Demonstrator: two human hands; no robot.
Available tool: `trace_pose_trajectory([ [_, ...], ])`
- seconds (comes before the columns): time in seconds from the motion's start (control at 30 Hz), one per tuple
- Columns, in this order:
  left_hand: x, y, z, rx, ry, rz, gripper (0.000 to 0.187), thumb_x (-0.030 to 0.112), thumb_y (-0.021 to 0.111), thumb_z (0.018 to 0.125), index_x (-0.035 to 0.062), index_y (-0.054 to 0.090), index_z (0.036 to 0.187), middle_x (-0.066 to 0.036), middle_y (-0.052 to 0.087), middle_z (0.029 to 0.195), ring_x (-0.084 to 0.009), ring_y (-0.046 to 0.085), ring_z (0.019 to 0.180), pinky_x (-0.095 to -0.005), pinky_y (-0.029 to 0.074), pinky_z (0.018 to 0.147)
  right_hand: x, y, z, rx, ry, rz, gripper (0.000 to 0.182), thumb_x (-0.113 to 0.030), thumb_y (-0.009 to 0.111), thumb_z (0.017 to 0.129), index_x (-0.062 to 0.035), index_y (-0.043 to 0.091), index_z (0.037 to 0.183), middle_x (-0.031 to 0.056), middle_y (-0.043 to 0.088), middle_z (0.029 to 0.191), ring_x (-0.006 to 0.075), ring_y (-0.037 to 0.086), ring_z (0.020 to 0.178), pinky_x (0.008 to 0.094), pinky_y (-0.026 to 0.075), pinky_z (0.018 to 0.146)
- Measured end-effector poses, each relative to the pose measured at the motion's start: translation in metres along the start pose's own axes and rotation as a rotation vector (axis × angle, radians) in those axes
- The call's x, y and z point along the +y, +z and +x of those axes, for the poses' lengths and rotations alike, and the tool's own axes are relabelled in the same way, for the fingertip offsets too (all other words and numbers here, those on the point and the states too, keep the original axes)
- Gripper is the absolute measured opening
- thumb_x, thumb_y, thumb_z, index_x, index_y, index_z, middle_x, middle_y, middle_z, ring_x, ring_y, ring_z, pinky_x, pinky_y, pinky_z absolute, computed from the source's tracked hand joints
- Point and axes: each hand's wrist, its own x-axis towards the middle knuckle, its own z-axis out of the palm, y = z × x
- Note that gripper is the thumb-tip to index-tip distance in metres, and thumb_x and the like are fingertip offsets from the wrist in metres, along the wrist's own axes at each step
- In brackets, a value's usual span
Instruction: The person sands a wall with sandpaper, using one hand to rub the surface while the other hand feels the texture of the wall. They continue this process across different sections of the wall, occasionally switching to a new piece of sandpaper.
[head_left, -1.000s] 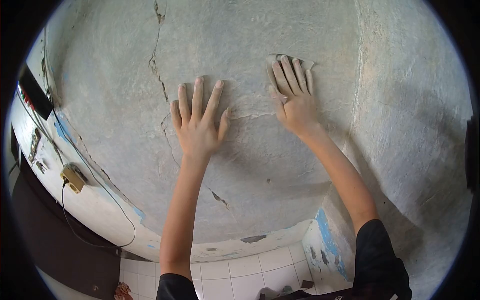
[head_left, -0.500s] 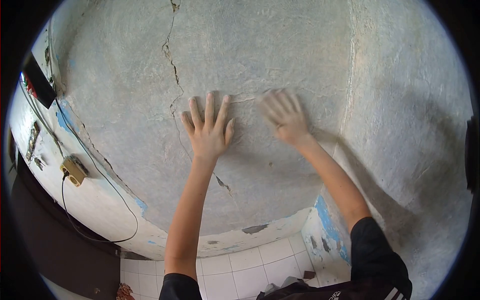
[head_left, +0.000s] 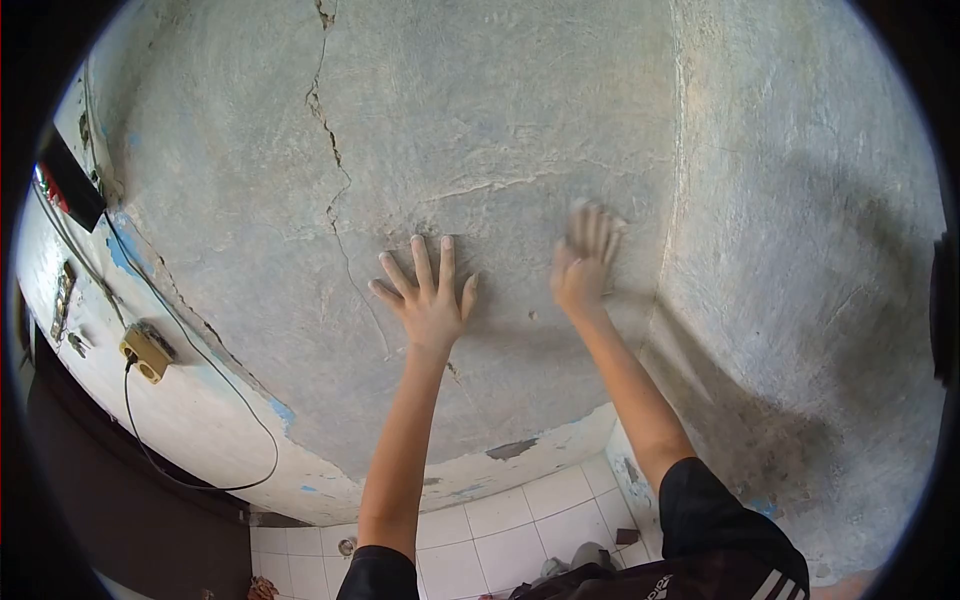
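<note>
Both arms reach up to a grey plastered wall (head_left: pixel 520 110) with a rough, rippled patch and a long vertical crack (head_left: pixel 330 140). My left hand (head_left: pixel 432 300) lies flat against it, fingers spread, just right of the crack's lower part, holding nothing. Further right, my right hand (head_left: pixel 586 262) is against the wall with its fingers stretched out and smeared by motion. Whether anything thin lies under its palm cannot be made out.
At left are a yellowish power socket (head_left: pixel 146 352) with a looping black cable (head_left: pixel 276 440), keys (head_left: pixel 78 345) and a dark box (head_left: pixel 72 180). Another wall (head_left: pixel 800 250) meets this one at right. Below lies a white tiled floor (head_left: pixel 500 512) with a small brown piece (head_left: pixel 627 536).
Both hands are lower on the wall. The left has shifted slightly right along the plaster; the right has swept down and right, nearer the corner. The view has tilted a little.
</note>
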Motion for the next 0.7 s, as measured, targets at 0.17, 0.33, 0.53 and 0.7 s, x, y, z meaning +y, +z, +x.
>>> trace_pose_trajectory([
  [0.17, 0.003, 0.004, -0.002, -0.022, -0.047, 0.003, 0.065, 0.056, 0.056, 0.094, 0.0273, 0.048, 0.151, -0.019, 0.036, 0.159, -0.0595, 0.019, 0.145, -0.0798, 0.007, 0.109, 0.022, -0.003, -0.011, -0.144, -0.476, -0.208, 0.06, -0.036, 0.037, 0.106, -0.0167, 0.026, 0.161, 0.0106, 0.021, 0.168, 0.0358, 0.016, 0.155, 0.0582, 0.008, 0.123],
  [0.33, 0.004, 0.001, -0.004, -0.035, -0.024, -0.046, 0.07, 0.055, 0.057, 0.095, 0.0214, 0.043, 0.155, -0.022, 0.029, 0.162, -0.0594, 0.018, 0.146, -0.0751, 0.012, 0.112, 0.009, 0.004, -0.009, -0.009, 0.093, 0.01, 0.058, -0.033, 0.036, 0.105, -0.0185, 0.028, 0.161, 0.0111, 0.023, 0.167, 0.0336, 0.016, 0.155, 0.0581, 0.006, 0.124],
  [0.53, 0.002, 0.002, -0.008, -0.033, -0.003, -0.043, 0.071, 0.054, 0.058, 0.094, 0.0248, 0.041, 0.156, -0.019, 0.032, 0.162, -0.0553, 0.02, 0.147, -0.0739, 0.018, 0.111, 0.048, -0.007, 0.017, -0.036, -0.03, -0.135, 0.058, -0.03, 0.036, 0.106, -0.0124, 0.028, 0.161, 0.0149, 0.023, 0.167, 0.0377, 0.016, 0.155, 0.0567, 0.009, 0.124],
  [0.7, 0.002, 0.002, -0.007, -0.044, -0.019, -0.05, 0.071, 0.053, 0.059, 0.094, 0.026, 0.04, 0.157, -0.019, 0.034, 0.161, -0.0529, 0.019, 0.149, -0.0731, 0.017, 0.112, 0.04, -0.01, -0.003, -0.17, -0.422, 0.021, 0.057, -0.029, 0.036, 0.106, -0.0095, 0.03, 0.159, 0.0183, 0.023, 0.166, 0.039, 0.017, 0.154, 0.0559, 0.013, 0.123],
])
